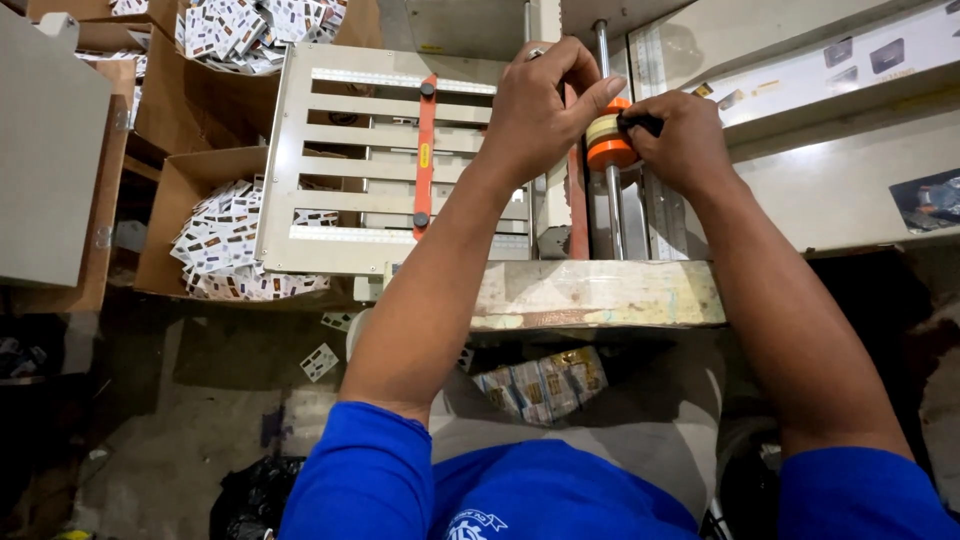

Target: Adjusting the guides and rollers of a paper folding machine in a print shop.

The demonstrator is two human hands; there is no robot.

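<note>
An orange roller wheel with a pale band sits on a thin metal shaft of a grey machine. My left hand curls over the wheel from the left, thumb resting on its top. From the right, my right hand presses a small black tool against the wheel's side. Both arms reach forward over a worn wooden ledge.
A slotted grey metal tray with an orange strip lies left of the hands. Cardboard boxes full of small printed cards stand at left and top left. Loose cards and a packet lie on the floor below.
</note>
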